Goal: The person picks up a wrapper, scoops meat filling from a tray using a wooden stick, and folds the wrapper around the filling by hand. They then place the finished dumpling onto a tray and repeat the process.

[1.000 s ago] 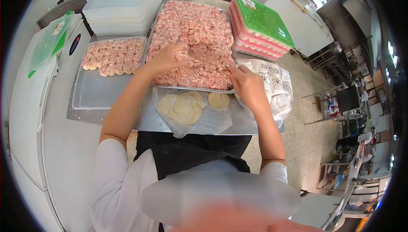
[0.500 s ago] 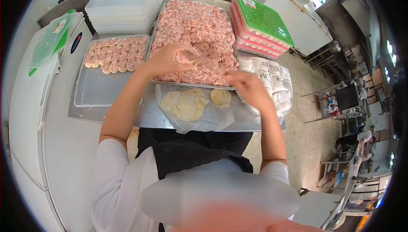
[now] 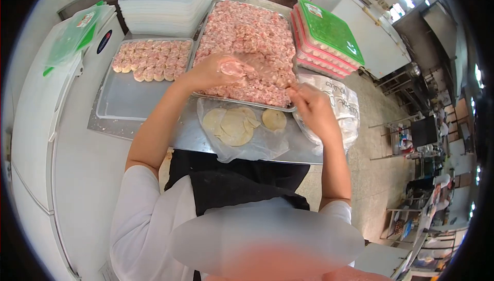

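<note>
Above the near part of a tray of minced meat (image 3: 242, 23), my left hand (image 3: 208, 71) is closed around a lump of pink meat filling (image 3: 235, 67); any wrapper under it is hidden. My right hand (image 3: 314, 105) grips the end of a meat-smeared spatula (image 3: 272, 76), whose blade points toward my left hand over the mince. Round dough wrappers (image 3: 234, 126) lie overlapped on a plastic sheet (image 3: 226, 152) in front of the tray, with a smaller stack of wrappers (image 3: 274, 120) beside them. At left, rows of filled dumplings (image 3: 154, 57) fill the far part of a plastic tray (image 3: 121, 98).
A pile of translucent lids or trays (image 3: 164, 3) stands at the back left. Pink boxes (image 3: 321, 57) under a green lid (image 3: 332, 29) stand at the back right, before a marked white plastic bag (image 3: 337, 106). A white freezer (image 3: 77, 152) borders the metal table's left side.
My left hand stays closed on the filling over the mince. The spatula in my right hand has swung a little, its blade now lower over the meat. The whole view has shifted slightly right.
</note>
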`<state>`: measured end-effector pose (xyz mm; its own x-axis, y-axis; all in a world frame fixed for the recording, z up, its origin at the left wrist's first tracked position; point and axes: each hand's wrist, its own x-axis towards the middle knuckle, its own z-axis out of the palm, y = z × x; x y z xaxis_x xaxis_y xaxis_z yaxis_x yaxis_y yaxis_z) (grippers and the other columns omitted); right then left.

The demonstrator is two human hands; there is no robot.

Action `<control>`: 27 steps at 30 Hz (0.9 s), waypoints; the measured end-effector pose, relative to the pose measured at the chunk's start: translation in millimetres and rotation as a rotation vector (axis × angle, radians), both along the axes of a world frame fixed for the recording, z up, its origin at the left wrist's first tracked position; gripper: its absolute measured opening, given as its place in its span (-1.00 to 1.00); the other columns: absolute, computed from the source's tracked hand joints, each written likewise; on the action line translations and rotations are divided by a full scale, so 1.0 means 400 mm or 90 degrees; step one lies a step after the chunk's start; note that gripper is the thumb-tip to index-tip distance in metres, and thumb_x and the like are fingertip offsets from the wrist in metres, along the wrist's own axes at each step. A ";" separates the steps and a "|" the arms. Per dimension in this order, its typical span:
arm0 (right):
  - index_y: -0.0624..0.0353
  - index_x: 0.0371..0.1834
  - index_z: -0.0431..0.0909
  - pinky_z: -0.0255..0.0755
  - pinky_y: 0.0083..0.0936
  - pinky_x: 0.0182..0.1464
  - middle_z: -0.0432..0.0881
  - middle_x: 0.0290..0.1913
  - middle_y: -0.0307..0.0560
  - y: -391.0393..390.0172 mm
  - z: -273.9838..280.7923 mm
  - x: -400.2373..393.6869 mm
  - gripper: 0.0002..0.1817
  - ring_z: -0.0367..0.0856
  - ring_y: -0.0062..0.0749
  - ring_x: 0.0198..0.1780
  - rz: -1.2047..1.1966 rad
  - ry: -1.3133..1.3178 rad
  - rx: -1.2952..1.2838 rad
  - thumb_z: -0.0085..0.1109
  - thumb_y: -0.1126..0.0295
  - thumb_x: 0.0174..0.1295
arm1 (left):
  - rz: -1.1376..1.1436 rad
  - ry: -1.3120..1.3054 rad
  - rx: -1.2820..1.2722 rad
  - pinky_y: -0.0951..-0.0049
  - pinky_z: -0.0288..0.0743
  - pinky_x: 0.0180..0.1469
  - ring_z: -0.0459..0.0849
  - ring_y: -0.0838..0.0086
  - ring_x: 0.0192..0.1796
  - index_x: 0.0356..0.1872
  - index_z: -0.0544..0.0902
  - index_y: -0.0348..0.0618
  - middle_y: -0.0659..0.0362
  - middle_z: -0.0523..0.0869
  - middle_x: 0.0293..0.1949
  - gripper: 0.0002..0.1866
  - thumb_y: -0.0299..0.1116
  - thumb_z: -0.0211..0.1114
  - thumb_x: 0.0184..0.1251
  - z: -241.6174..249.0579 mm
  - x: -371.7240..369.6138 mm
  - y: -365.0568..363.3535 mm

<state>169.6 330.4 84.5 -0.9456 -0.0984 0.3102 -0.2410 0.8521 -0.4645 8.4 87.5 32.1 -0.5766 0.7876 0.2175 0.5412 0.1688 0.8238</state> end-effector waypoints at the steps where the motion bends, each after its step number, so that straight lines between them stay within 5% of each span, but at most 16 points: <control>1: 0.36 -0.10 0.61 0.50 -0.38 -0.07 0.67 -0.14 0.18 -0.011 -0.039 -0.010 -0.75 0.67 -0.05 -0.12 0.053 0.038 0.030 0.14 0.38 0.31 | 0.019 0.006 0.014 0.30 0.36 0.22 0.57 0.21 0.12 0.01 0.62 -0.19 0.00 0.65 0.01 -0.45 -0.13 0.49 -0.02 -0.008 -0.001 0.001; 4: 0.31 -0.05 0.61 0.52 -0.31 -0.09 0.66 -0.16 0.20 -0.021 -0.125 -0.060 -0.72 0.65 0.04 -0.10 0.041 0.028 -0.042 0.17 0.35 0.27 | 0.159 0.060 0.014 0.30 0.35 0.23 0.56 0.21 0.13 0.00 0.61 -0.19 0.00 0.62 0.06 -0.47 -0.17 0.48 0.00 -0.059 0.000 -0.006; 5: 0.30 -0.03 0.61 0.51 -0.42 -0.17 0.70 -0.27 0.05 0.003 -0.163 -0.082 -0.72 0.68 -0.19 -0.24 0.067 0.078 -0.067 0.14 0.34 0.31 | 0.264 0.109 0.004 0.31 0.35 0.24 0.56 0.21 0.12 0.02 0.60 -0.19 -0.01 0.60 0.09 -0.47 -0.20 0.47 0.00 -0.081 -0.003 -0.023; 6: 0.30 -0.03 0.61 0.51 -0.42 -0.17 0.70 -0.27 0.05 0.017 -0.184 -0.097 -0.72 0.68 -0.19 -0.24 0.090 0.072 -0.072 0.14 0.34 0.31 | 0.287 0.105 -0.001 0.31 0.35 0.24 0.56 0.21 0.12 0.02 0.60 -0.19 -0.01 0.60 0.09 -0.47 -0.20 0.47 0.00 -0.097 -0.022 -0.056; 8: 0.28 -0.01 0.61 0.37 -0.63 -0.41 0.59 -0.46 -0.21 0.028 -0.215 -0.116 -0.71 0.52 -0.56 -0.48 -0.056 -0.125 -0.380 0.10 0.30 0.37 | 0.245 0.092 0.025 0.34 0.40 0.20 0.60 0.27 0.11 0.11 0.55 -0.21 -0.03 0.61 0.09 -0.33 -0.06 0.51 -0.02 -0.121 -0.072 -0.139; 9: 0.28 -0.01 0.61 0.37 -0.63 -0.41 0.59 -0.46 -0.21 0.021 -0.225 -0.120 -0.71 0.52 -0.56 -0.48 -0.042 -0.132 -0.381 0.10 0.30 0.37 | 0.261 0.091 0.021 0.34 0.40 0.20 0.60 0.27 0.11 0.11 0.55 -0.21 -0.03 0.61 0.09 -0.33 -0.06 0.51 -0.02 -0.104 -0.064 -0.185; 11: 0.28 0.03 0.58 -0.06 -0.77 -0.63 0.33 -0.58 -0.41 0.014 -0.242 -0.118 -0.65 0.12 -0.81 -0.65 -0.131 -0.143 -0.616 0.07 0.21 0.41 | 0.263 -0.034 0.078 0.36 0.45 0.17 0.61 0.34 0.08 0.15 0.53 -0.21 -0.02 0.60 0.06 -0.35 -0.16 0.49 0.02 -0.051 -0.037 -0.287; 13: 0.29 0.04 0.57 -0.04 -0.77 -0.64 0.35 -0.58 -0.39 0.034 -0.268 -0.117 -0.65 0.15 -0.79 -0.66 -0.097 -0.114 -0.677 0.06 0.21 0.42 | 0.361 -0.138 0.139 0.39 0.54 0.03 0.61 0.48 -0.01 0.17 0.51 -0.17 0.15 0.55 0.14 -0.44 -0.41 0.40 0.06 -0.131 -0.062 -0.414; 16: 0.30 0.06 0.52 0.00 -0.75 -0.67 0.38 -0.58 -0.35 0.068 -0.305 -0.115 -0.65 0.17 -0.75 -0.68 -0.090 -0.068 -0.769 0.04 0.23 0.43 | 0.525 -0.038 0.060 0.43 0.55 -0.05 0.64 0.49 -0.10 0.19 0.49 -0.17 0.12 0.56 0.10 -0.43 -0.47 0.36 0.06 -0.182 -0.050 -0.552; 18: 0.30 0.07 0.50 0.03 -0.75 -0.67 0.39 -0.57 -0.32 0.070 -0.305 -0.117 -0.66 0.19 -0.73 -0.67 -0.090 -0.057 -0.802 0.03 0.24 0.44 | 0.699 0.085 -0.248 0.35 0.55 -0.06 0.67 0.32 -0.11 0.28 0.42 -0.11 0.02 0.58 0.06 -0.34 -0.47 0.36 0.05 -0.214 -0.063 -0.604; 21: 0.30 0.08 0.49 0.04 -0.76 -0.68 0.39 -0.55 -0.30 0.074 -0.309 -0.121 -0.66 0.20 -0.72 -0.67 -0.091 -0.056 -0.815 0.02 0.25 0.44 | 0.776 0.155 -0.297 0.16 0.52 -0.04 0.63 0.03 -0.04 0.32 0.36 -0.10 -0.09 0.62 -0.01 -0.29 -0.43 0.39 0.06 -0.253 -0.094 -0.607; 25: 0.29 0.09 0.48 0.03 -0.78 -0.67 0.39 -0.54 -0.30 0.060 -0.297 -0.119 -0.67 0.19 -0.73 -0.66 -0.100 -0.071 -0.796 0.03 0.27 0.44 | 0.714 0.028 -0.298 0.10 0.50 0.00 0.62 0.00 -0.01 0.39 0.24 -0.11 -0.12 0.63 -0.02 -0.21 -0.37 0.39 0.09 -0.257 -0.107 -0.579; 27: 0.30 0.10 0.49 0.02 -0.78 -0.67 0.39 -0.54 -0.32 0.060 -0.296 -0.118 -0.67 0.18 -0.74 -0.66 -0.108 -0.070 -0.780 0.03 0.28 0.43 | 0.624 0.145 -0.232 0.14 0.48 0.08 0.61 -0.02 0.04 0.41 0.20 -0.15 -0.16 0.61 0.03 -0.20 -0.37 0.37 0.12 -0.298 -0.119 -0.583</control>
<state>122.3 354.2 -33.9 -0.9448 0.3262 0.0297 -0.0794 -0.1400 -0.9870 -39.2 -145.6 -87.3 -0.9686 0.0417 0.2451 0.1704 0.8292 0.5323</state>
